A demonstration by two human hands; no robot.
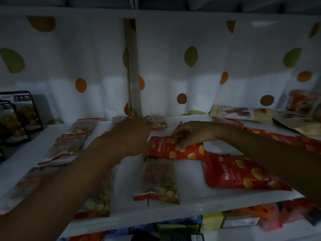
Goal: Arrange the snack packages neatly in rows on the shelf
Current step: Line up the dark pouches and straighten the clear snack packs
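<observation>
- Reaching to the back of the white shelf (189,181), the left hand (132,136) lies over the back pale package (159,123), which is flat against the rear edge. The hand is blurred and shows only its back, so I cannot tell whether its fingers grip anything.
- The right hand (192,133) has its fingers curled and pinches the upper edge of the held red package (166,151), which has yellow spots.
- This package lies crosswise in the middle of the shelf. Its lower edge covers the top of the front pale package (159,180).
- The second red package (243,173) lies flat to the right, near the front edge, and its corner touches the held one.
- The left row of pale packages (69,145) runs from the back to the front.
- Dark packages (26,113) stand upright at the far left.
- Beige packages (243,113) lie at the back right.
- A white curtain (173,40) with orange and green spots hangs behind the shelf.
</observation>
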